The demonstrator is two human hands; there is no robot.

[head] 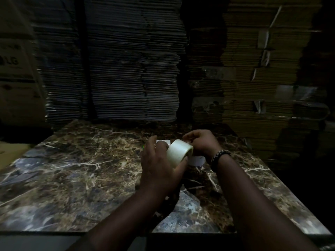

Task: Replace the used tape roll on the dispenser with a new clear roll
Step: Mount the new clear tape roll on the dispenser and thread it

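A pale clear tape roll (178, 151) is held above the marble table (76, 163), tilted with its open core toward the right. My left hand (159, 165) grips it from below and the left side. My right hand (201, 144) sits just right of the roll, fingers curled at its upper edge; a beaded bracelet is on that wrist. White objects (196, 160) lie on the table under and behind the hands, mostly hidden. I cannot make out a dispenser in the dim light.
Tall stacks of flattened cardboard (130, 69) rise right behind the table. More brown cardboard stacks (262, 78) stand at the right. A printed carton (12, 69) sits at the far left. The table's front edge (108, 232) runs below my forearms.
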